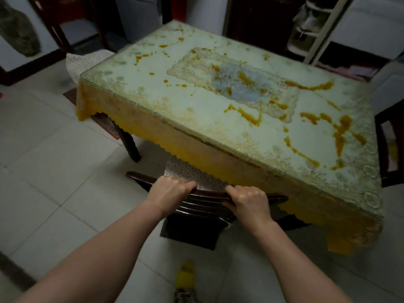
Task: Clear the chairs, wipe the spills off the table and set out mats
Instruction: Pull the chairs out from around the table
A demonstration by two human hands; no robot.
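A dark wooden chair [140, 176] is tucked under the near side of the table, its seat covered by a dotted grey cushion [188, 172]. My left hand [169, 190] and my right hand [249, 199] both grip the chair's curved top rail, fingers curled over it. The table [153, 88] has a glass top over a lace cloth with a yellow skirt. Orange spills [251, 118] are smeared across the glass, thickest toward the right side [341, 132].
Another dark chair [381, 149] stands at the table's right edge, and one with a lace cushion [87, 60] at the far left corner. A white ladder shelf [314, 29] is behind. Pale tiled floor [54, 171] spreads to the left. A yellow object [185, 278] lies by my feet.
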